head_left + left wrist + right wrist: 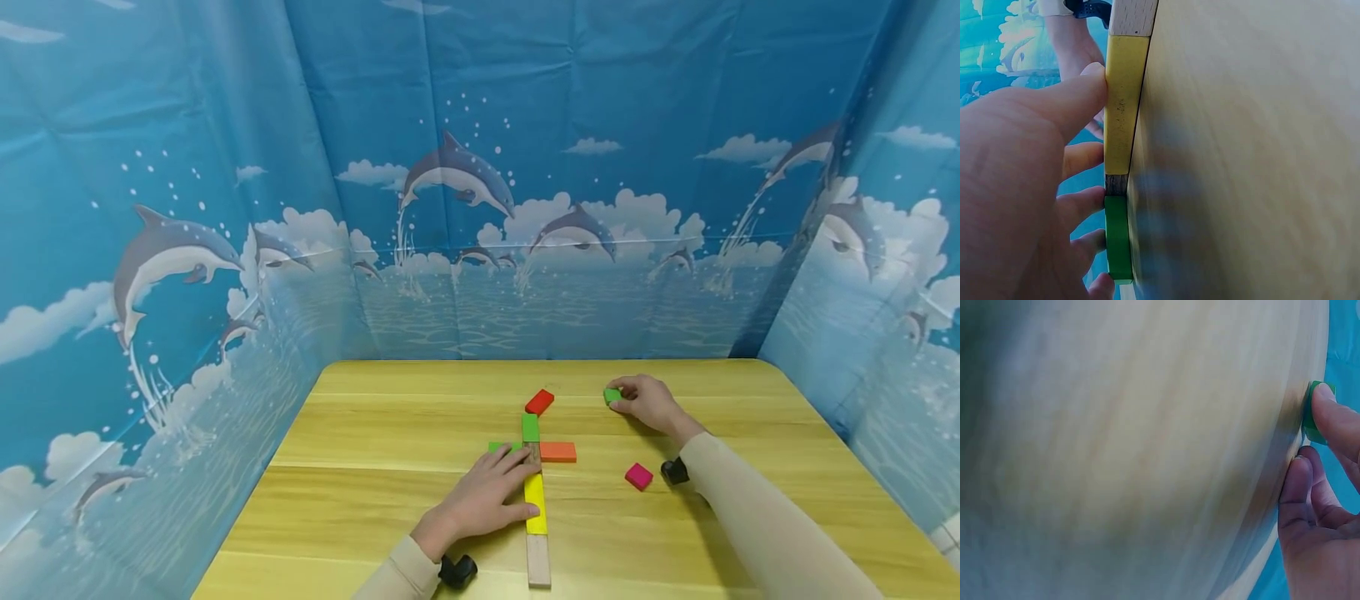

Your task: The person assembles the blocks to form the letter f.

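Note:
A line of flat blocks runs toward me on the wooden table (375,467): green block (530,427), brown block (533,454), yellow block (536,503), bare wood block (537,560). An orange block (558,452) lies to the right of the brown one, and another green block (497,447) to its left. My left hand (495,483) lies flat with straight fingers touching the line; its thumb presses the yellow block (1124,106). At the far right, my right hand (637,402) pinches a small green block (612,396) on the table, and that small block (1311,419) shows under a fingertip in the right wrist view.
A red block (539,402) lies tilted just beyond the line. A pink block (639,476) sits beside my right forearm. Blue dolphin-print curtains (480,208) wall the table on three sides.

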Tool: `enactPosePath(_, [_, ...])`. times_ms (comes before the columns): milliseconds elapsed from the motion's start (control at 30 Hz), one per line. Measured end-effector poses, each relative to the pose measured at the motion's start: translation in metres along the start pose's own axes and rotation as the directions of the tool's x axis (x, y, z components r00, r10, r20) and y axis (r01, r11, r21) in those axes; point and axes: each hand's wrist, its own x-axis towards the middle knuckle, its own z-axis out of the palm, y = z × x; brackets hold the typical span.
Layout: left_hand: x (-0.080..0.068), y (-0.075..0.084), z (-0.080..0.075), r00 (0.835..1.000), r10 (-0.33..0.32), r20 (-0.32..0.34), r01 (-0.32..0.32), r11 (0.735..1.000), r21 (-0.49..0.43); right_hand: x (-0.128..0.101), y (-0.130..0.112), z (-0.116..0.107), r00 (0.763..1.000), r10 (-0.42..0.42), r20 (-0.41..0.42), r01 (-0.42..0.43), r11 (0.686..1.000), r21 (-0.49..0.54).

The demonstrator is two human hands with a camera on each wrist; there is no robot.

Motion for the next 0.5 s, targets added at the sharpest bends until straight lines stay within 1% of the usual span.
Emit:
enactPosePath(167, [-0.001, 0.0012, -0.0025, 1.0, -0.006, 0.004, 0.006, 1.0, -0.008, -0.0003, -0.0045, -0.0011, 1.0, -0.007, 0.014, 0.007, 1.0, -0.013])
enactPosePath(367, [-0.0009, 0.0006, -0.0009, 1.0, -0.011, 0.01, 0.011, 1.0, -0.027, -0.0001, -0.0064, 0.0005, 1.0, -0.011, 0.027, 0.012, 1.0, -0.024])
enactPosePath(500, [-0.001, -0.0001, 0.0008, 1.0, -0.01, 0.011, 0.011, 1.0, -0.018, 0.0009, -0.0066, 0.0018, 0.999, -0.02, 0.025, 0.021, 0.999, -0.03])
